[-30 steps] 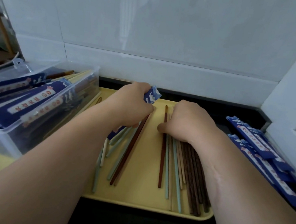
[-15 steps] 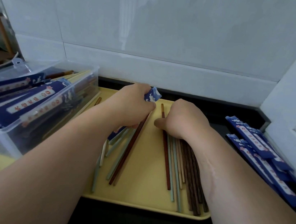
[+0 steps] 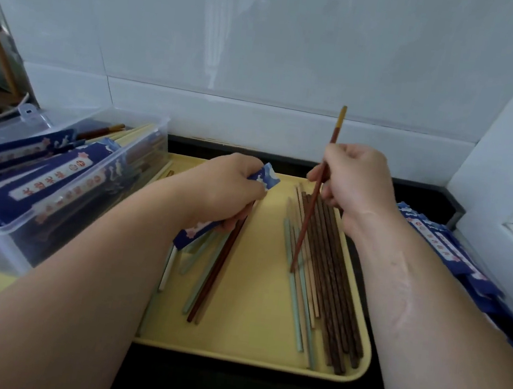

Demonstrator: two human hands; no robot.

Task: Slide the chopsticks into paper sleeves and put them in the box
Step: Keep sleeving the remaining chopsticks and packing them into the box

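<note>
Where right grip pinches it, chopstick stands tilted.

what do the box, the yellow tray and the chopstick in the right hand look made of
Box: clear hard plastic; its contents show through the walls. Tray: probably matte yellow plastic, judging by its smooth rounded rim. Chopstick: reddish-brown with a yellow tip, likely lacquered wood, though coated plastic is possible.
</note>
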